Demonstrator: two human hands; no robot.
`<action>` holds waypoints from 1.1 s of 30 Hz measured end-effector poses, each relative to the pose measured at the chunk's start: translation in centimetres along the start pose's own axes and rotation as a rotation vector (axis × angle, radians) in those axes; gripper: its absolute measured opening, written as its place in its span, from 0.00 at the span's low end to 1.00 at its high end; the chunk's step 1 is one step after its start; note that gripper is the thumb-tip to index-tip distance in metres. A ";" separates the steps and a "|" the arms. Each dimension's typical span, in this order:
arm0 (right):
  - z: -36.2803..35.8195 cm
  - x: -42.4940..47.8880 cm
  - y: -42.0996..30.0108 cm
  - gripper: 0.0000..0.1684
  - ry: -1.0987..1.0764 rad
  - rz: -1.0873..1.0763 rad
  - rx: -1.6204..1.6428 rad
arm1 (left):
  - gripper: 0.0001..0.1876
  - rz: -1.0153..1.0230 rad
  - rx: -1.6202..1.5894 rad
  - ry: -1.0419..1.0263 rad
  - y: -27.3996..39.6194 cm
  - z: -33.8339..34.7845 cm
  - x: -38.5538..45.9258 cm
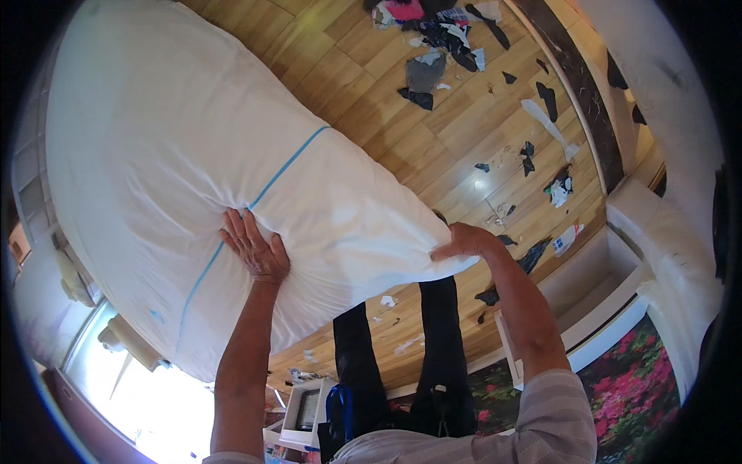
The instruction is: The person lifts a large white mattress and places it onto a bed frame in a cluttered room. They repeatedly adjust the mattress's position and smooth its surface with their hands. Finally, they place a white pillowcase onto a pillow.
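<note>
A large, bulging white fabric sack with a thin blue stripe across it fills the left and middle of the view. My left hand presses flat into its side beside the stripe, fingers spread, and the cloth dents and creases around the palm. At the sack's narrow right end, my right hand grips a corner of the cloth, thumb on the near face and the other fingers hidden behind it. The sack hides part of the floor and the upper part of what lies beyond it.
Torn black and white plastic scraps lie scattered on the wood-patterned floor. To the right stand a white open box-like unit and a floral-patterned panel. A white box sits near my legs. Bright light enters at lower left.
</note>
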State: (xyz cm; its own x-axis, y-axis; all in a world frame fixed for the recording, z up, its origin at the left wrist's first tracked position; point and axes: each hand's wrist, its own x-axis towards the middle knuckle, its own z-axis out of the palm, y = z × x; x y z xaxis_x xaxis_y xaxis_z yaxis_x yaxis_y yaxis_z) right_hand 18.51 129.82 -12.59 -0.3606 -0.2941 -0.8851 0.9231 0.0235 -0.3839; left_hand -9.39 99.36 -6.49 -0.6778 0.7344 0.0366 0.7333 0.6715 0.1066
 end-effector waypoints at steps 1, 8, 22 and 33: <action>0.1 -0.4 0.4 0.46 0.002 -0.025 0.081 | 0.33 -0.007 -0.013 0.003 -0.1 0.0 -0.1; 1.4 -2.6 3.0 0.41 -0.012 0.073 0.006 | 0.33 -0.006 -0.034 0.032 -0.3 0.3 -0.2; 4.9 -4.5 13.6 0.40 0.506 0.163 -0.237 | 0.36 -0.081 -0.094 -0.015 0.4 -0.3 0.0; 14.3 -12.2 14.5 0.15 0.953 -0.178 -0.614 | 0.33 -0.096 -0.234 -0.118 0.3 -3.4 -4.0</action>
State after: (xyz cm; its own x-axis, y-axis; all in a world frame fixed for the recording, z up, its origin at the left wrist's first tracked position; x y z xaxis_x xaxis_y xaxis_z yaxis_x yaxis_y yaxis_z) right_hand 38.23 120.13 -3.61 -0.6759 0.4965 -0.5447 0.7223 0.5932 -0.3556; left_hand -6.67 96.31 -3.25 -0.7225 0.6842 -0.0989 0.6244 0.7073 0.3315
